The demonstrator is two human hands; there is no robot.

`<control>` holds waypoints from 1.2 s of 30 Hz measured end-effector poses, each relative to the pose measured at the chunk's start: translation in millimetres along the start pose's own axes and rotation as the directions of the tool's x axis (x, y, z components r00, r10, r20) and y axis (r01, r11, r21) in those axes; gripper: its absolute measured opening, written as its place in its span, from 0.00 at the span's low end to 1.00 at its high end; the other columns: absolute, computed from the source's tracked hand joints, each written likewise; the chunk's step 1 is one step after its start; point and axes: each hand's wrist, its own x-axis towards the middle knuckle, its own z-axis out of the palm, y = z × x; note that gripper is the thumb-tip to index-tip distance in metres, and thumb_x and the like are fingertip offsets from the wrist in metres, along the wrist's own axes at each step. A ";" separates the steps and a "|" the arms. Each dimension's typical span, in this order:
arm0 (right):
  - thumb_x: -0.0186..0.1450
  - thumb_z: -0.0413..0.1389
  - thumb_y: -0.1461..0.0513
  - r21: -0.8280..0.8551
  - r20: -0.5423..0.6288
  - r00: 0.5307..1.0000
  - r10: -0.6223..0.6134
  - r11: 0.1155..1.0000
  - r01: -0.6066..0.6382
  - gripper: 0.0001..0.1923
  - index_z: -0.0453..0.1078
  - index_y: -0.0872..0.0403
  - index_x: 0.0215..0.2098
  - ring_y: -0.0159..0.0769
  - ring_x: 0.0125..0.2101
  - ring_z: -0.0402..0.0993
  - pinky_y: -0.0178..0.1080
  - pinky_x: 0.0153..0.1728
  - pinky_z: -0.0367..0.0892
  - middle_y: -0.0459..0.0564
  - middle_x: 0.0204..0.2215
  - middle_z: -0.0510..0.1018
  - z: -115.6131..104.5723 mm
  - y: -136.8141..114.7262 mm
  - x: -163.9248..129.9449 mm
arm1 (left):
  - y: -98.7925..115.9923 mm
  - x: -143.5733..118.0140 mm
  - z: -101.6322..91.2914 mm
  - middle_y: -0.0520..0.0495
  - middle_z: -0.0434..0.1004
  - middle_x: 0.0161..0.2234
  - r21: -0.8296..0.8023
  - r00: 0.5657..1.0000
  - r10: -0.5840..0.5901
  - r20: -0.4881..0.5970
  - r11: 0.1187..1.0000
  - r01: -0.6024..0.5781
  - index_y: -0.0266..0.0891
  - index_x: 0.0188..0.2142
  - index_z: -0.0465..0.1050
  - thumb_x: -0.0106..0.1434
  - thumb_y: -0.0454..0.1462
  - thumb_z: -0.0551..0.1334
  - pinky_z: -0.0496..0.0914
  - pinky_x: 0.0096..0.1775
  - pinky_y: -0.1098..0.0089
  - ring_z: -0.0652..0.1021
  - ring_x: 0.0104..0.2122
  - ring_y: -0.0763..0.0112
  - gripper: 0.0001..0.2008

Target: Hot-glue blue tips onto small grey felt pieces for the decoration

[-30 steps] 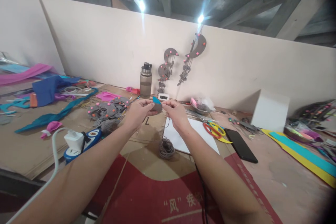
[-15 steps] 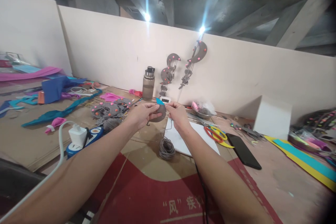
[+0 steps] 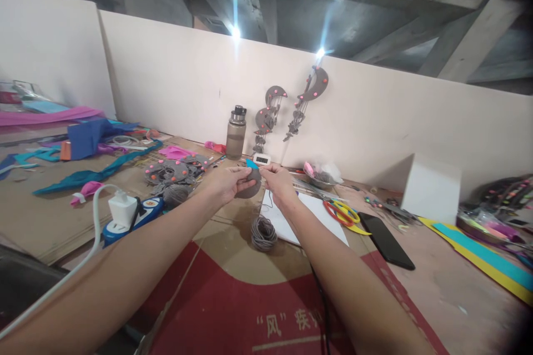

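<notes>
My left hand [image 3: 228, 182] holds a grey felt piece [image 3: 251, 187] with a small blue bit [image 3: 251, 164] at its top, above the cardboard-covered table [image 3: 54, 222]. My right hand [image 3: 278, 180] pinches the same piece from the right, fingertips meeting the left hand's. A thin grey thread runs from my right hand down to a grey yarn ball [image 3: 264, 233] lying beside a white sheet [image 3: 310, 212]. Both forearms stretch out from the bottom of the view.
Grey felt shapes with pink dots [image 3: 170, 171] lie left of the hands. A power strip with a white charger [image 3: 129, 212], a bottle [image 3: 235, 132], scissors [image 3: 339, 212], a black phone [image 3: 385, 239], a white box [image 3: 431, 188] and coloured foam strips [image 3: 478, 244] surround them. Felt moon hangings [image 3: 310, 86] are on the partition.
Both hands lowered slightly and stayed together on the felt piece; the grey piece turned and now looks more bunched in the left hand. The view tilted up a little.
</notes>
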 end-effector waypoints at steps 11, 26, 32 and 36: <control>0.44 0.60 0.59 0.084 0.016 0.997 0.079 0.993 -0.080 0.09 0.70 0.55 0.22 0.23 0.16 0.49 0.33 0.18 0.45 0.39 0.15 0.66 4.5 4.2 -0.9 | 0.8 -2.0 1.5 0.42 0.79 0.30 0.067 0.999 0.028 -0.046 0.997 -0.025 0.31 0.25 0.75 0.51 0.31 0.69 0.76 0.36 0.68 0.77 0.29 0.71 0.04; 0.47 0.58 0.58 0.028 -0.047 0.998 0.049 0.998 -0.047 0.09 0.72 0.55 0.25 0.27 0.19 0.61 0.32 0.22 0.54 0.41 0.17 0.70 10.5 37.3 -2.5 | -17.8 10.4 -24.2 0.41 0.79 0.30 0.165 0.996 -0.049 0.080 0.986 0.035 0.34 0.30 0.75 0.52 0.35 0.69 0.77 0.32 0.67 0.77 0.28 0.71 0.07; 0.48 0.58 0.58 0.113 -0.083 0.992 0.098 0.990 -0.089 0.10 0.70 0.55 0.26 0.26 0.18 0.60 0.32 0.20 0.53 0.40 0.17 0.70 15.8 46.1 -4.6 | -25.5 15.8 -30.2 0.41 0.79 0.32 0.151 0.993 -0.029 0.110 0.988 0.012 0.33 0.31 0.76 0.53 0.34 0.68 0.77 0.30 0.69 0.77 0.28 0.71 0.06; 0.49 0.57 0.58 0.187 -0.084 0.985 0.154 0.973 -0.136 0.09 0.68 0.55 0.26 0.24 0.14 0.54 0.32 0.17 0.49 0.38 0.15 0.66 19.3 49.5 -4.6 | -28.7 14.5 -27.7 0.42 0.79 0.31 0.143 0.995 -0.021 0.100 0.990 0.007 0.33 0.31 0.75 0.54 0.35 0.68 0.77 0.30 0.70 0.77 0.28 0.71 0.06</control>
